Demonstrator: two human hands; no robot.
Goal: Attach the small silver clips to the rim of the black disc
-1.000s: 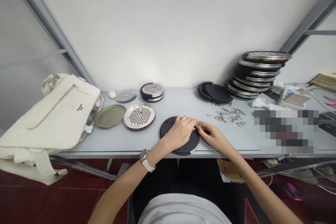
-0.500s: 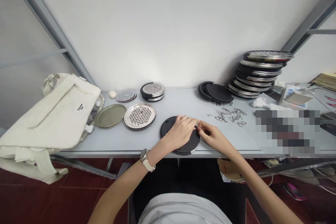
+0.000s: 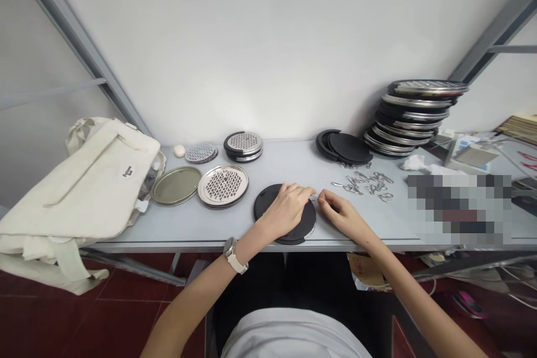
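A black round disc [image 3: 268,201] lies flat near the front edge of the grey table [image 3: 235,224]. My left hand [image 3: 289,206] rests on top of the disc, fingers curled over its right part. My right hand [image 3: 340,213] sits just right of the disc, its fingertips pinched on a small metal clip [image 3: 314,197] at the disc's right rim. A scatter of several metal clips [image 3: 366,183] lies on the table a little beyond my right hand.
Perforated metal discs [image 3: 223,185], a plain metal lid [image 3: 176,185] and a cream bag [image 3: 79,184] lie to the left. Black discs [image 3: 347,148] and a tall stack of rimmed discs [image 3: 413,117] stand at the back right. Papers and a blurred patch fill the right end.
The black disc has shifted slightly left under my left hand. My right hand's pinch has drawn a little away from the left fingers.
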